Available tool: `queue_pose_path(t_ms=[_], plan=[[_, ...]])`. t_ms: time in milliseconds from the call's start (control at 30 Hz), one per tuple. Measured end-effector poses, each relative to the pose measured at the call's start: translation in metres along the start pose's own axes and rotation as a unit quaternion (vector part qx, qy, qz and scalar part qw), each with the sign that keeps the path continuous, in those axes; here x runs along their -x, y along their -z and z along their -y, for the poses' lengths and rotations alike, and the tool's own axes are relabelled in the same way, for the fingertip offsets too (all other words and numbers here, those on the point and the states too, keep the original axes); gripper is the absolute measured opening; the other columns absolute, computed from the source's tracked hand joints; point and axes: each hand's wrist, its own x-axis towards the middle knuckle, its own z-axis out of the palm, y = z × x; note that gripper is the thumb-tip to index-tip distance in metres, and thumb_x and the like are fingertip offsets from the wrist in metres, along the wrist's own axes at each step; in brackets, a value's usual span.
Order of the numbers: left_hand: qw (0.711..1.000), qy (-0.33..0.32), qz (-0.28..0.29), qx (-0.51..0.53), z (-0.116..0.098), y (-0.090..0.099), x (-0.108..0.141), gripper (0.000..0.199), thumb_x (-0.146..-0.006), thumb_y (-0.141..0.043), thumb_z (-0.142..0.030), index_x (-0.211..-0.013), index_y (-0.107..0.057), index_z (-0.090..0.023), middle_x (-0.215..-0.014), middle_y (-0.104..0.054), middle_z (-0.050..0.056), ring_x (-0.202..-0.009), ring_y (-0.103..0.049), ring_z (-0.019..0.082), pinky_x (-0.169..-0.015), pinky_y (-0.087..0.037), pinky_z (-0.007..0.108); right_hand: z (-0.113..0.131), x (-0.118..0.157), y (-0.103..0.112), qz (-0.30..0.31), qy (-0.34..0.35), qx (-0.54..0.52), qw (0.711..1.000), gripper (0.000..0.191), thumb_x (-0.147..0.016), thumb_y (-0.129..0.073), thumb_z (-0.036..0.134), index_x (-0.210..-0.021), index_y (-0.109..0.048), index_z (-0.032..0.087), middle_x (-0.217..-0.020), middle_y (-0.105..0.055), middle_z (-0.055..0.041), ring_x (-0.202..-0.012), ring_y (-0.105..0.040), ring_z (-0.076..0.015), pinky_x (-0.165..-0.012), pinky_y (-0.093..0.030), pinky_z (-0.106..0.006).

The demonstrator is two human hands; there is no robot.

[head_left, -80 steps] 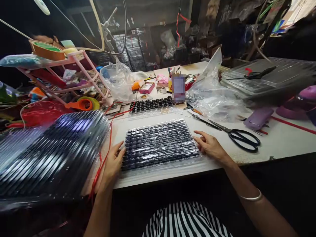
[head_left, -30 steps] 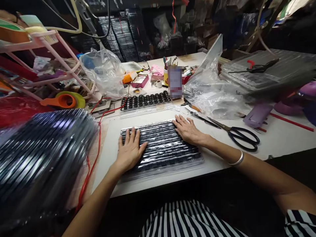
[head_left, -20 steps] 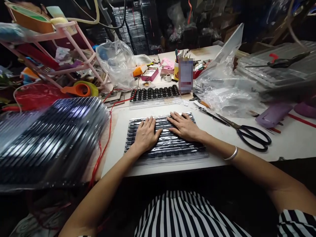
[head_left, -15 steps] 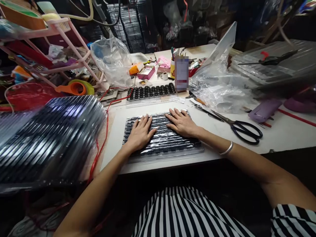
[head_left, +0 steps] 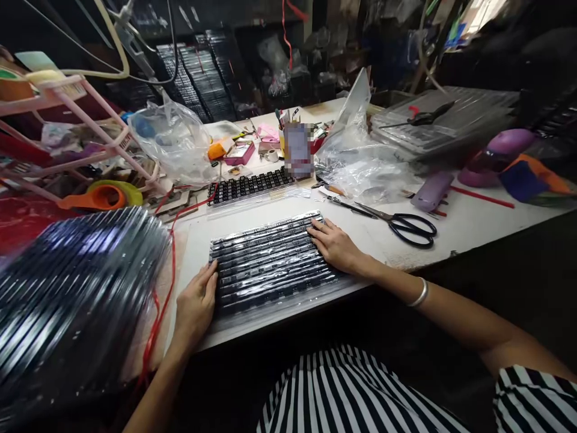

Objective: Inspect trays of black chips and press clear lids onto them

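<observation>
A flat clear plastic tray (head_left: 270,258) with rows of black strips lies at a slant on the white table near its front edge. At its left edge, my left hand (head_left: 197,300) is closed, thumb and fingertips on the rim. My right hand (head_left: 336,245) holds the opposite edge, its fingers bent over the top corner and the thumb side out of sight. Behind the tray sits a second tray of small black parts (head_left: 250,185) on clear plastic.
A tall stack of similar trays (head_left: 76,282) stands at the left, beside a red cord (head_left: 158,307). Scissors (head_left: 399,225) and a purple object (head_left: 431,191) lie to the right. Crumpled clear plastic (head_left: 360,168), a pink rack (head_left: 90,129) and a phone (head_left: 299,150) are farther back.
Both hands were lying flat on top of the tray. The left has moved out to the left edge and the right to the right edge. The view has turned right.
</observation>
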Motion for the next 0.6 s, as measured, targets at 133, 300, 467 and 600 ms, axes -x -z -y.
queue_pose_path(t_ms=[133,300,467,600], plan=[[0.993,-0.047,0.108,0.027,0.021,0.029,0.033,0.047,-0.089,-0.042,-0.038,-0.132,-0.052,-0.021,-0.135,-0.054,0.005,-0.13,-0.043,0.022,-0.11,-0.031,0.042,-0.02,0.043,0.018,0.026,0.041,-0.124,0.991,0.05,-0.089,-0.034,0.009,-0.136,-0.048,0.017,-0.147,-0.04,-0.0092,-0.139,-0.029,-0.0241,-0.109,-0.035,-0.048],[0.968,-0.165,0.185,-0.043,0.038,0.049,0.083,0.064,-0.085,-0.036,-0.015,-0.145,-0.026,-0.035,-0.145,-0.042,-0.001,-0.135,-0.034,0.021,-0.11,-0.032,0.041,-0.036,0.104,0.045,0.15,0.115,-0.145,0.971,0.066,-0.087,-0.04,0.009,-0.148,-0.024,0.028,-0.153,-0.027,-0.003,-0.142,-0.018,-0.02,-0.112,-0.03,-0.047],[0.97,-0.204,0.057,-0.116,0.037,0.022,0.107,0.069,-0.086,-0.03,-0.009,-0.149,-0.013,-0.031,-0.144,-0.045,0.009,-0.136,-0.034,0.024,-0.109,-0.028,0.049,-0.036,0.125,0.034,0.085,0.152,-0.052,0.983,0.076,-0.083,-0.045,0.006,-0.15,-0.015,0.026,-0.154,-0.024,-0.0094,-0.142,-0.019,-0.0234,-0.11,-0.031,-0.05],[0.979,-0.193,0.001,-0.065,0.036,0.02,0.088,0.052,-0.09,-0.028,-0.021,-0.14,-0.039,-0.032,-0.128,-0.061,0.006,-0.119,-0.055,0.024,-0.097,-0.04,0.044,-0.043,0.115,0.034,0.009,0.177,-0.088,0.98,0.057,-0.091,-0.042,0.016,-0.146,-0.03,0.023,-0.149,-0.036,-0.013,-0.136,-0.036,-0.023,-0.105,-0.04,-0.045]])
